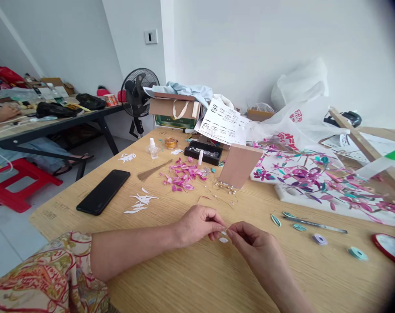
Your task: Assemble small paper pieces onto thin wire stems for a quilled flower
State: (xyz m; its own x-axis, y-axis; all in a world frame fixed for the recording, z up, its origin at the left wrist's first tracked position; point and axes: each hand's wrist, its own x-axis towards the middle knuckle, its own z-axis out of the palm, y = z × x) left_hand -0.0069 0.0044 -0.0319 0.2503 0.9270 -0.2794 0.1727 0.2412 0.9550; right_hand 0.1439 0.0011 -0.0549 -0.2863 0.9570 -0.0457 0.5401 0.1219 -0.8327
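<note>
My left hand point(199, 225) and my right hand point(256, 241) meet fingertip to fingertip low over the table, both closed in a pinch. A tiny whitish piece point(224, 233) shows between the fingertips, looking like a small petal; the fingers cover part of it. Just under them is a white petal-shaped piece point(223, 240), and I cannot tell whether it lies on the table or hangs. To the left, slim white leaf-shaped cutouts point(141, 201) lie in a loose heap. Pink petals point(184, 174) are piled beyond my hands, near pearl-tipped wires point(225, 187).
A black phone point(103, 192) lies left on the wooden table. Behind stand a small clear bottle point(153, 150), a black tray point(203, 152) and a wooden block point(239, 165). Rightward are thread spools point(357, 253), tweezers point(318, 224) and flowered branches point(315, 178). Another person's hand point(6, 113) is at the far-left table.
</note>
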